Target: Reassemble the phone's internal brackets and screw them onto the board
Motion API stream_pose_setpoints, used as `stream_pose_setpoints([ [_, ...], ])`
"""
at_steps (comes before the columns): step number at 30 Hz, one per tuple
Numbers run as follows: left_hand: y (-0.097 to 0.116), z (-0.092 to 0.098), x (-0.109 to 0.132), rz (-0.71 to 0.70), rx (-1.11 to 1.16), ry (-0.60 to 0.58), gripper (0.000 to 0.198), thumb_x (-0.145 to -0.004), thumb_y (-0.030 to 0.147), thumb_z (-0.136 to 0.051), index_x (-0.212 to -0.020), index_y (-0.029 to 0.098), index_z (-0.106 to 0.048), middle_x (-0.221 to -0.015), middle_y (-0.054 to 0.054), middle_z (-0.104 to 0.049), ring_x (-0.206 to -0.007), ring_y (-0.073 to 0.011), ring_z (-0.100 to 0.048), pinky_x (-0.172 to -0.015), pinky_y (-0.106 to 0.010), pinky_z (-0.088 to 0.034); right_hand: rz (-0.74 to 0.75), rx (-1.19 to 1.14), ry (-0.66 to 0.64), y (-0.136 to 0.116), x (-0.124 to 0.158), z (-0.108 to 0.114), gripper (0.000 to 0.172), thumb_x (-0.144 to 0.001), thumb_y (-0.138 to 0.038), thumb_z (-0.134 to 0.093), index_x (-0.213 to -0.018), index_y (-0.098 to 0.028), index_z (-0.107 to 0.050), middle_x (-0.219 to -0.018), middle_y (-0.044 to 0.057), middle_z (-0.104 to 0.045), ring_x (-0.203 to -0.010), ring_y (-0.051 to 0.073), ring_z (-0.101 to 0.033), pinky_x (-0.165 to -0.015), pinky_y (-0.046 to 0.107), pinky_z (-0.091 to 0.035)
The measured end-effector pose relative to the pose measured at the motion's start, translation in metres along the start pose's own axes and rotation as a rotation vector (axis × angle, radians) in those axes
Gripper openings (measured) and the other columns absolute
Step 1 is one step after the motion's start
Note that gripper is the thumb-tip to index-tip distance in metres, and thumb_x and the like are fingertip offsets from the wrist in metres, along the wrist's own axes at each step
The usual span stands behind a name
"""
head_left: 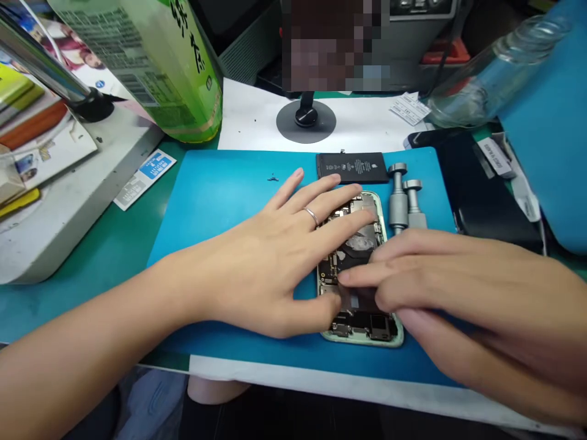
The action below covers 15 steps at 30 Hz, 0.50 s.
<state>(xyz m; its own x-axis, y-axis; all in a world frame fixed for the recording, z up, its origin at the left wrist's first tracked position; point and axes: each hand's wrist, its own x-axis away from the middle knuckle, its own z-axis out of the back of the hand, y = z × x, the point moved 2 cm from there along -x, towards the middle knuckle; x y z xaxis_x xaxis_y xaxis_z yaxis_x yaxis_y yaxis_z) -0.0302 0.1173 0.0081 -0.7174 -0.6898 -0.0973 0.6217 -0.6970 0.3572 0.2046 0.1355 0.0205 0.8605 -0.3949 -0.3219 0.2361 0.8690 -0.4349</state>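
Note:
An opened phone (372, 330) with a pale green frame and bare inner parts lies on the blue mat (220, 195). My left hand (266, 263), with a ring on one finger, is spread flat over its left side; the thumb rests near the lower left edge. My right hand (426, 281) comes in from the right, its index fingertip touching the middle of the phone's inside. Its other fingers are curled, and whatever they hold, if anything, is hidden. Just above the phone lies a black phone battery (352, 167).
Two grey metal screwdrivers or similar tools (398, 205) stand right of the phone. Tiny dark pieces (273, 178) lie on the mat. Around it are a green tea bottle (178, 79), a glass jar (486, 79), a round stand base (293, 128) and a dark phone-like slab (486, 195).

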Motion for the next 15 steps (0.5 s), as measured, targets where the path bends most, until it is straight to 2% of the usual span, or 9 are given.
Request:
stream_pose_setpoints([
  [2,0.001,0.008,-0.001,-0.024,-0.027,0.028,0.076,-0.098,0.039,-0.061,-0.167,0.016,-0.038,-0.178,-0.016,-0.036,-0.169,-0.0366,-0.029,-0.141,-0.067,-0.017,0.041,-0.020,0.033,0.002,-0.002,-0.001,0.022,-0.104,-0.011,-0.050,-0.104,-0.022,-0.069,-0.105,-0.002,-0.075,-0.106,0.008,-0.069,-0.091,0.020,-0.059],
  [4,0.008,0.020,-0.002,-0.054,-0.099,0.083,0.060,-0.100,0.030,-0.057,-0.158,0.015,-0.050,-0.163,-0.017,-0.055,-0.153,-0.0342,-0.051,-0.132,-0.061,-0.041,0.045,-0.022,0.084,0.005,-0.004,-0.001,0.020,-0.104,-0.011,-0.051,-0.105,-0.021,-0.068,-0.101,0.000,-0.074,-0.102,0.009,-0.069,-0.088,0.023,-0.058],
  [6,0.022,0.030,0.001,-0.067,-0.241,0.140,0.040,-0.100,0.019,-0.052,-0.138,0.014,-0.066,-0.130,-0.016,-0.072,-0.114,-0.0307,-0.070,-0.097,-0.050,-0.062,0.042,-0.051,0.128,0.007,-0.004,-0.001,0.019,-0.104,-0.010,-0.051,-0.105,-0.020,-0.067,-0.097,0.001,-0.072,-0.097,0.010,-0.067,-0.085,0.026,-0.056],
  [7,0.032,0.033,0.005,-0.076,-0.334,0.151,0.034,-0.100,0.016,-0.051,-0.126,0.014,-0.072,-0.110,-0.013,-0.073,-0.092,-0.0285,-0.069,-0.079,-0.046,-0.061,0.037,-0.063,0.136,0.007,-0.004,-0.002,0.018,-0.103,-0.010,-0.052,-0.108,-0.018,-0.068,-0.098,0.002,-0.072,-0.097,0.010,-0.066,-0.087,0.027,-0.056],
  [8,0.044,0.033,0.011,-0.048,-0.384,0.166,0.029,-0.099,0.017,-0.052,-0.117,0.015,-0.075,-0.097,-0.010,-0.071,-0.080,-0.0267,-0.064,-0.070,-0.045,-0.058,0.037,-0.059,0.145,0.007,-0.004,-0.002,0.017,-0.103,-0.010,-0.055,-0.109,-0.017,-0.069,-0.101,0.002,-0.072,-0.099,0.011,-0.066,-0.090,0.028,-0.055],
  [9,0.055,0.031,0.017,0.007,-0.373,0.207,0.024,-0.098,0.017,-0.054,-0.109,0.016,-0.076,-0.094,-0.009,-0.069,-0.077,-0.0249,-0.061,-0.068,-0.043,-0.055,0.036,-0.035,0.146,0.007,-0.004,-0.002,0.016,-0.102,-0.011,-0.057,-0.111,-0.016,-0.069,-0.105,0.003,-0.072,-0.101,0.012,-0.066,-0.094,0.030,-0.055],
  [10,0.068,0.027,0.026,0.032,-0.347,0.324,0.022,-0.097,0.016,-0.055,-0.104,0.016,-0.076,-0.092,-0.007,-0.067,-0.075,-0.0224,-0.058,-0.068,-0.042,-0.054,0.037,-0.004,0.148,0.006,-0.004,-0.002,0.016,-0.102,-0.012,-0.059,-0.112,-0.016,-0.070,-0.110,0.004,-0.072,-0.105,0.013,-0.066,-0.097,0.032,-0.054],
  [13,0.098,-0.004,0.050,0.193,-0.270,0.445,0.030,-0.096,0.010,-0.058,-0.122,0.015,-0.074,-0.104,-0.004,-0.064,-0.084,-0.0169,-0.058,-0.077,-0.036,-0.051,0.029,0.087,0.125,0.003,-0.003,-0.003,0.016,-0.102,-0.017,-0.060,-0.113,-0.017,-0.072,-0.124,0.007,-0.069,-0.116,0.018,-0.063,-0.101,0.036,-0.052],
  [15,0.106,-0.029,0.061,0.361,-0.201,0.480,0.035,-0.099,0.012,-0.056,-0.129,0.017,-0.072,-0.119,-0.007,-0.063,-0.103,-0.0207,-0.061,-0.096,-0.038,-0.050,0.031,0.097,0.089,0.002,-0.001,-0.006,0.018,-0.103,-0.017,-0.058,-0.112,-0.018,-0.073,-0.133,0.007,-0.066,-0.126,0.020,-0.060,-0.107,0.037,-0.050],
])
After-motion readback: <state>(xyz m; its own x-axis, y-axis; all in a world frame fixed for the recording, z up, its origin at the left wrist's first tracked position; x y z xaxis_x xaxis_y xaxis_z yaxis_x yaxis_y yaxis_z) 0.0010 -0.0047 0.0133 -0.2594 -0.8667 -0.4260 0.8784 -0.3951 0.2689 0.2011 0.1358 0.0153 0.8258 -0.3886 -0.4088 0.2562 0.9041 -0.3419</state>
